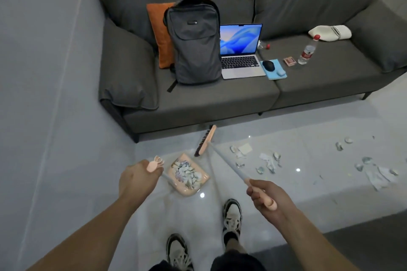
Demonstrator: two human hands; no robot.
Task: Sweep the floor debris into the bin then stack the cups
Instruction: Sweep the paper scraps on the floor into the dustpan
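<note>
Grey fabric sofa (220,99) along far edge of pale glossy tiled floor (286,200). Torn paper and shell-like debris (268,161) scattered toward floor's right edge. Peach plastic dustpan (189,175), already heaped, near floor's left wall edge. Left hand (137,179) clenched round dustpan handle; right hand (267,197) wrapped round long-handled peach broom (224,160). No bin or cups in view. Risk: tilting loaded pan, spilling contents back out.

I see open tile to my right, broken only by scattered debris (268,161), so a hand can pass freely there. Ahead, the sofa (198,103) base blocks the way just beyond the broom head (205,140), and the wall (44,94) closes off my left. Between my hands the loaded dustpan (188,175) fills the floor, with my shoes (232,215) below it
</note>
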